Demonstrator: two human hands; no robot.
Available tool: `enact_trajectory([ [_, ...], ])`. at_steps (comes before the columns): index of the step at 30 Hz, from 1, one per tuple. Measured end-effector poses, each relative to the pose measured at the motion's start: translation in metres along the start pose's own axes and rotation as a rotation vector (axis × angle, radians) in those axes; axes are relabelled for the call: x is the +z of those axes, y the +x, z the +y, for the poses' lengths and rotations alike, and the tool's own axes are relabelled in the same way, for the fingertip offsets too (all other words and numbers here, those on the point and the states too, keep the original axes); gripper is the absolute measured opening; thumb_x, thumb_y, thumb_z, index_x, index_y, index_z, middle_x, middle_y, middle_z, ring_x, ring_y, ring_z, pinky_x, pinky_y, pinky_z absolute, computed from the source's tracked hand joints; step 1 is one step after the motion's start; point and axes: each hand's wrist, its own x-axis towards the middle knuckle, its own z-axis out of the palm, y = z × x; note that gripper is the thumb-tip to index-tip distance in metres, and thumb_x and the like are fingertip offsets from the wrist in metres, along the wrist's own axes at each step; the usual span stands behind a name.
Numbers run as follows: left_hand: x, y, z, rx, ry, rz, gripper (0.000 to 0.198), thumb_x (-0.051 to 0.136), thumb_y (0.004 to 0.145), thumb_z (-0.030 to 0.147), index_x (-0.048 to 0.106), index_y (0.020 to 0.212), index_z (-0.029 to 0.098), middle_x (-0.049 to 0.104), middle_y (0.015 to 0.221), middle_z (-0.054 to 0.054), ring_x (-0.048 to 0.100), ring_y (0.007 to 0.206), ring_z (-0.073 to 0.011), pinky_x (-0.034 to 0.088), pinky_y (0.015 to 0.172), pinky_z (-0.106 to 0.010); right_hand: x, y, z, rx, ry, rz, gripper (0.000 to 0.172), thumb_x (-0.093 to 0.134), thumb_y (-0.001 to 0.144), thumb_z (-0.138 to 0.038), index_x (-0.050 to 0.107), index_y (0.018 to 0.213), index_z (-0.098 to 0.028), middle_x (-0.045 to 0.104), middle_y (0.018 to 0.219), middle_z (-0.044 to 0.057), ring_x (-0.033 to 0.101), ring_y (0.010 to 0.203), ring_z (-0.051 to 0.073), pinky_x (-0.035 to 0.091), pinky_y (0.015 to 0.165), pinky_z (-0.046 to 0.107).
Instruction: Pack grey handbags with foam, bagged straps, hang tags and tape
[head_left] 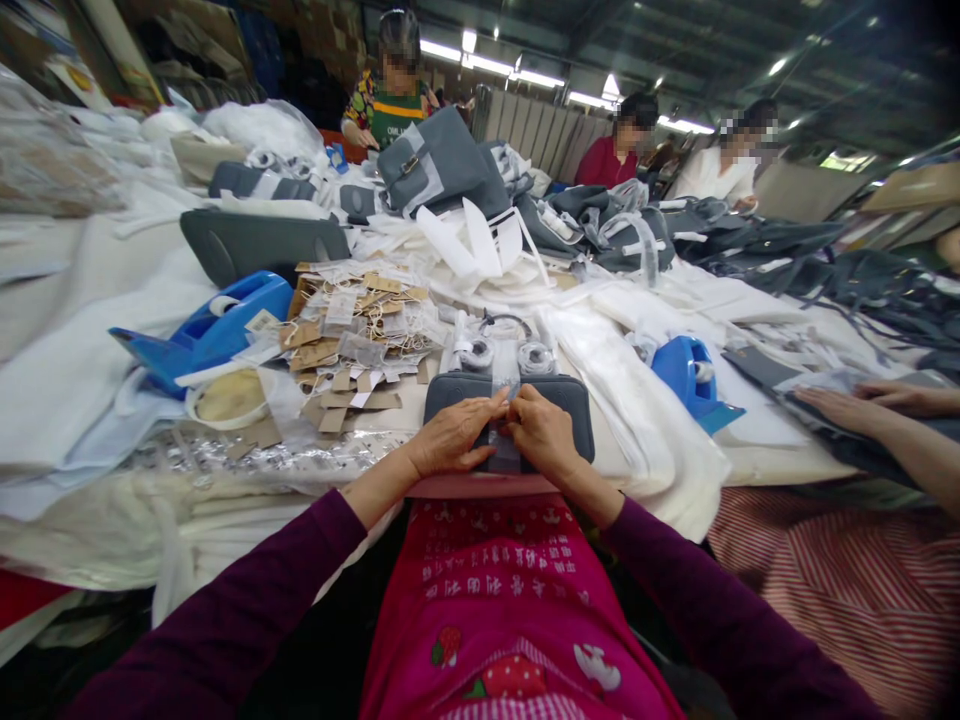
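Note:
A small grey bag [570, 400] lies flat at the near table edge in front of me. My left hand [450, 437] and my right hand [541, 430] both rest on top of it, fingers curled and pinched together at its middle, on a strip of clear plastic or tape [505, 385] that runs across the bag. Two wrapped rolls [506, 353] lie just behind the bag.
A blue tape dispenser [214, 330] and a pile of brown paper tags [352, 335] sit to the left; a second blue dispenser [690, 375] to the right. White cloth and grey bags [435, 160] cover the table. A neighbour's hands [862, 405] work at right; three people sit across.

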Motion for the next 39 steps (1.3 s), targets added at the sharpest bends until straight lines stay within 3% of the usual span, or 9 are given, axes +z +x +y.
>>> enact_trajectory([
  [6, -0.001, 0.0, -0.001, 0.011, 0.009, -0.003, 0.088, 0.06, 0.082, 0.025, 0.006, 0.151, 0.016, 0.042, 0.144, -0.018, 0.042, 0.132, -0.0294, 0.038, 0.11, -0.047, -0.011, 0.02, -0.005, 0.04, -0.057, -0.102, 0.018, 0.06, 0.083, -0.023, 0.057, 0.101, -0.02, 0.061, 0.106, 0.007, 0.063, 0.078, 0.02, 0.034, 0.057, 0.028],
  [14, -0.003, 0.0, 0.007, 0.09, 0.207, -0.011, 0.028, 0.057, 0.089, 0.025, 0.057, 0.115, 0.016, 0.059, 0.116, -0.013, 0.051, 0.117, -0.0273, 0.045, 0.101, -0.045, -0.012, 0.037, 0.002, -0.042, 0.043, -0.157, 0.009, 0.065, 0.075, -0.019, 0.062, 0.083, -0.019, 0.066, 0.095, 0.007, 0.065, 0.079, 0.023, 0.041, 0.063, 0.029],
  [21, 0.001, -0.004, 0.006, 0.224, 0.29, 0.008, 0.024, 0.048, 0.094, 0.016, 0.061, 0.114, 0.015, 0.07, 0.107, -0.008, 0.06, 0.111, -0.0195, 0.053, 0.094, -0.035, -0.01, 0.031, 0.016, -0.083, 0.378, -0.113, 0.015, 0.057, 0.072, -0.007, 0.063, 0.078, -0.02, 0.068, 0.083, 0.001, 0.064, 0.073, 0.015, 0.045, 0.063, 0.025],
  [23, -0.001, -0.004, 0.009, 0.223, 0.296, 0.032, 0.026, 0.047, 0.094, 0.015, 0.061, 0.117, 0.016, 0.07, 0.111, -0.007, 0.061, 0.113, -0.0194, 0.053, 0.096, -0.035, -0.018, 0.023, 0.037, -0.053, 0.485, -0.075, 0.016, 0.052, 0.08, -0.013, 0.063, 0.087, -0.021, 0.068, 0.079, -0.001, 0.063, 0.067, 0.012, 0.046, 0.059, 0.021],
  [25, -0.002, -0.005, 0.011, 0.212, 0.298, 0.032, 0.03, 0.047, 0.094, 0.014, 0.06, 0.121, 0.018, 0.069, 0.115, -0.007, 0.06, 0.115, -0.0194, 0.054, 0.096, -0.035, -0.033, 0.015, 0.076, 0.082, 0.632, 0.089, 0.019, 0.048, 0.085, -0.021, 0.063, 0.095, -0.02, 0.068, 0.081, -0.001, 0.063, 0.066, 0.012, 0.048, 0.057, 0.021],
  [28, -0.003, -0.005, 0.007, 0.208, 0.295, 0.028, 0.036, 0.048, 0.092, 0.013, 0.058, 0.126, 0.022, 0.068, 0.118, -0.005, 0.06, 0.116, -0.0188, 0.055, 0.097, -0.033, -0.069, 0.002, 0.159, 0.377, 0.723, 0.456, 0.024, 0.045, 0.085, -0.025, 0.063, 0.1, -0.018, 0.067, 0.094, 0.004, 0.063, 0.079, 0.015, 0.051, 0.064, 0.025],
  [30, -0.003, -0.005, 0.001, 0.236, 0.306, 0.045, 0.038, 0.048, 0.091, 0.013, 0.059, 0.127, 0.024, 0.067, 0.12, -0.004, 0.061, 0.116, -0.0187, 0.055, 0.096, -0.031, -0.095, -0.009, 0.217, 0.541, 0.649, 0.567, 0.024, 0.046, 0.086, -0.026, 0.063, 0.099, -0.015, 0.066, 0.096, 0.007, 0.061, 0.087, 0.018, 0.051, 0.068, 0.027],
  [34, -0.002, -0.006, -0.008, 0.314, 0.364, 0.079, 0.042, 0.048, 0.09, 0.014, 0.057, 0.13, 0.026, 0.066, 0.123, -0.001, 0.063, 0.113, -0.018, 0.056, 0.093, -0.028, -0.121, -0.031, 0.293, 0.771, 0.635, 0.445, 0.017, 0.058, 0.089, -0.029, 0.063, 0.087, -0.013, 0.064, 0.085, 0.004, 0.061, 0.077, 0.015, 0.051, 0.067, 0.029],
  [39, 0.009, -0.015, -0.026, 0.339, 0.394, 0.08, 0.056, 0.048, 0.088, 0.016, 0.043, 0.142, 0.029, 0.063, 0.129, 0.002, 0.061, 0.115, -0.0185, 0.055, 0.095, -0.026, -0.103, -0.025, 0.309, 0.865, 0.752, 0.216, 0.022, 0.059, 0.092, -0.033, 0.062, 0.098, -0.013, 0.064, 0.09, 0.002, 0.062, 0.073, 0.012, 0.054, 0.066, 0.029],
])
